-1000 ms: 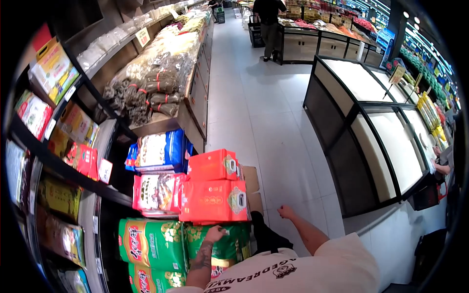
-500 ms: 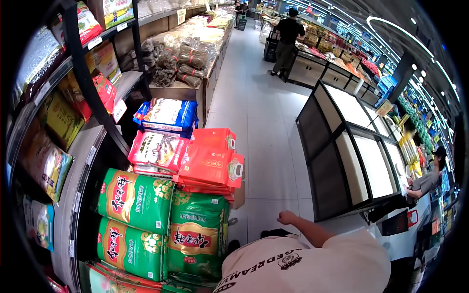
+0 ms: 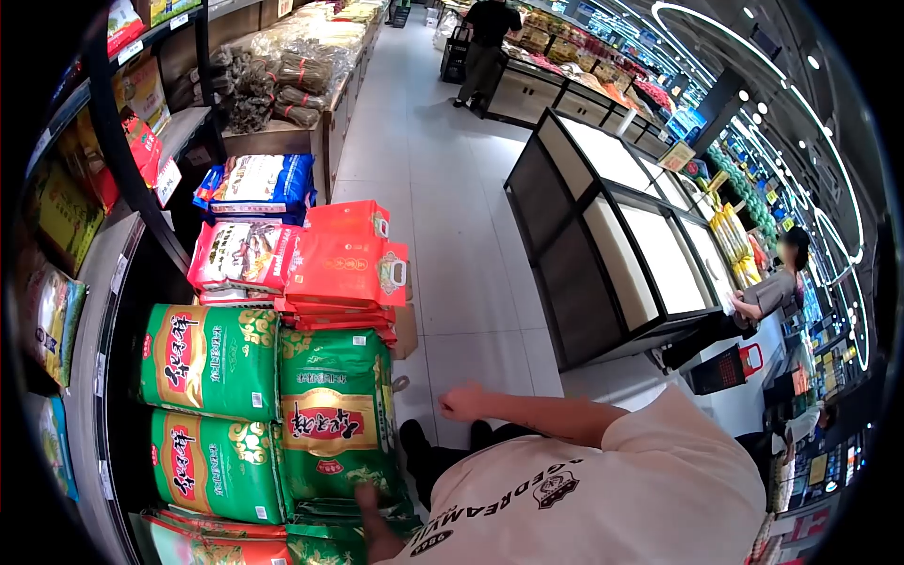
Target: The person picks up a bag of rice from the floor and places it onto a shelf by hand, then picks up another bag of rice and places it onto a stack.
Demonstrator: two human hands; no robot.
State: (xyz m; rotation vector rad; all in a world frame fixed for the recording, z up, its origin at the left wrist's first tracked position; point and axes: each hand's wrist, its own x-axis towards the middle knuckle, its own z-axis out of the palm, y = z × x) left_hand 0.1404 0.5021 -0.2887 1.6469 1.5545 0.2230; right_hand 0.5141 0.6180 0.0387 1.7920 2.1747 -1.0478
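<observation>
My right hand (image 3: 460, 403) is held over the floor in front of my body, fingers curled into a loose fist with nothing visible in it. Low in the view, my left hand (image 3: 370, 508) is over the lower edge of a green rice bag (image 3: 330, 452). That hand is blurred, and I cannot tell whether it touches the bag. Left of this bag lie two more green rice bags, an upper one (image 3: 235, 363) and a lower one (image 3: 226, 461). Red bags with carry handles (image 3: 344, 268) are stacked just beyond them.
Shelves of bagged goods (image 3: 85, 311) run along the left. A blue and white bag (image 3: 259, 184) lies beyond the red stack. A black-framed display stand (image 3: 603, 273) stands across the aisle, with a person (image 3: 767, 292) behind it. Another person (image 3: 485, 47) stands farther up the aisle.
The view has shifted, moving the shelves and bags left in the picture. My right hand has moved left toward the bags. My left hand has come into view over the green bag.
</observation>
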